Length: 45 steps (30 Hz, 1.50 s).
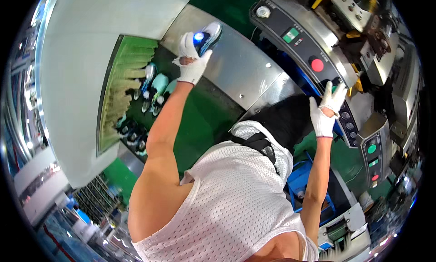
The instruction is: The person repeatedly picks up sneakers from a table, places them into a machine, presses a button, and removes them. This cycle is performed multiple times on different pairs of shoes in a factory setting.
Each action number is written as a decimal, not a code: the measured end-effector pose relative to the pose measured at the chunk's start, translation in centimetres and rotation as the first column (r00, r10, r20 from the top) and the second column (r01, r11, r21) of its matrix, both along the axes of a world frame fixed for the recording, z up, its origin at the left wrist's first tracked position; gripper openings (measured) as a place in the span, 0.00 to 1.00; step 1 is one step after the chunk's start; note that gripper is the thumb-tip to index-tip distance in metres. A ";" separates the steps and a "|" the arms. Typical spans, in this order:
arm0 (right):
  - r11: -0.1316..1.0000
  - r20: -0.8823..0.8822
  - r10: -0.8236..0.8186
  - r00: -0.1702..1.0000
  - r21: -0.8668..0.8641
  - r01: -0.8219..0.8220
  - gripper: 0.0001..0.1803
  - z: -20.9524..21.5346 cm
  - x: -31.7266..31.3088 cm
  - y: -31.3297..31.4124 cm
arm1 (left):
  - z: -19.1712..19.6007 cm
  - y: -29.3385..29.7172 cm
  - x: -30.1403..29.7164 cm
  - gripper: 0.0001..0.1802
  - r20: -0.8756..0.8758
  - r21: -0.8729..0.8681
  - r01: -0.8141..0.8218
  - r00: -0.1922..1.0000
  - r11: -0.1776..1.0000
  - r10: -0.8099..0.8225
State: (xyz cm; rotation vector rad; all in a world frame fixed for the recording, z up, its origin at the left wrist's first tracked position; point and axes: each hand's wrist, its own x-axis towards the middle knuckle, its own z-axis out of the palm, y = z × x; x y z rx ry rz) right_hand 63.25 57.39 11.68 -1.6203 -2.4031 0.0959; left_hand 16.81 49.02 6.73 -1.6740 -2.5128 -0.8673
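Observation:
My left hand (190, 64), in a white knit glove with a torn patch, is closed on a shoe (211, 34) with a pale sole edge and a dark upper. The shoe is at a bare metal ledge, and a bright blue spot of light shows beside my fingers. My right hand (328, 109), gloved the same way, reaches to a dark control panel (303, 48). Its fingers are spread and lie over a green button (335, 88), partly covering it. I cannot tell whether the button is pressed in.
Several shoes (159, 82) stand left of my left forearm, by an opening with a bristle curtain (131, 66) in a large pale housing (95, 44). The panel carries a red button (317, 65). Machine heads (363, 44) crowd the right. A blue rack (299, 180) is below my right arm.

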 end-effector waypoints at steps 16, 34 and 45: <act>0.960 -0.332 0.183 0.926 -0.143 -0.241 0.36 7.5 -2.1 -5.0 | 0.7 -46.5 -5.2 0.35 -0.285 -0.419 -0.908 0.118 -0.013 0.951; 0.871 -0.205 0.326 0.923 -0.314 -0.377 0.35 6.2 -1.9 -5.7 | -1.6 -38.3 3.6 0.19 -0.143 -0.582 -0.621 0.714 0.525 0.686; 0.759 -0.503 0.421 0.755 -0.260 -0.597 0.35 5.6 -8.7 -9.7 | 5.8 -16.9 9.7 0.12 0.443 -0.183 -0.138 0.872 0.973 0.207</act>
